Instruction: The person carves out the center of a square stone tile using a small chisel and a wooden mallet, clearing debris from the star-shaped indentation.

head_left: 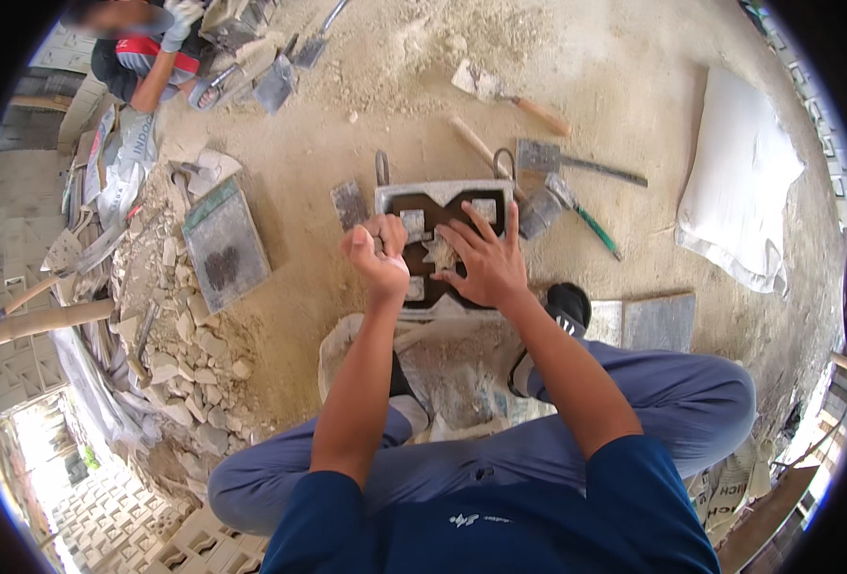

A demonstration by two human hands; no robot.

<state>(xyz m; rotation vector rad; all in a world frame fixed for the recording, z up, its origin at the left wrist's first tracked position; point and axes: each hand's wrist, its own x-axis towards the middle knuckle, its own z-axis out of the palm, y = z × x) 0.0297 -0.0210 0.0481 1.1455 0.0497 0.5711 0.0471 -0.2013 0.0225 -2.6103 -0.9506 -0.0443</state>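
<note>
In front of my crossed legs lies a grey metal block mould (442, 187) with two loop handles at its far side. Its dark inside has pale square blocks (484, 210) near the corners and a star-shaped piece (437, 251) in the middle. My right hand (490, 260) is open over the mould's right half, fingers spread and the fingertips by the star piece and far right block. My left hand (377, 256) is curled into a fist at the mould's left edge. Whatever it may hold is hidden.
Broken pale rubble (179, 354) and a grey board (227, 247) lie left. To the right are a green-handled hammer (586, 218), a flat metal tool (586, 165) and a white sheet (741, 182). A wooden-handled trowel (528, 107) lies beyond. Another person (151, 62) sits far left.
</note>
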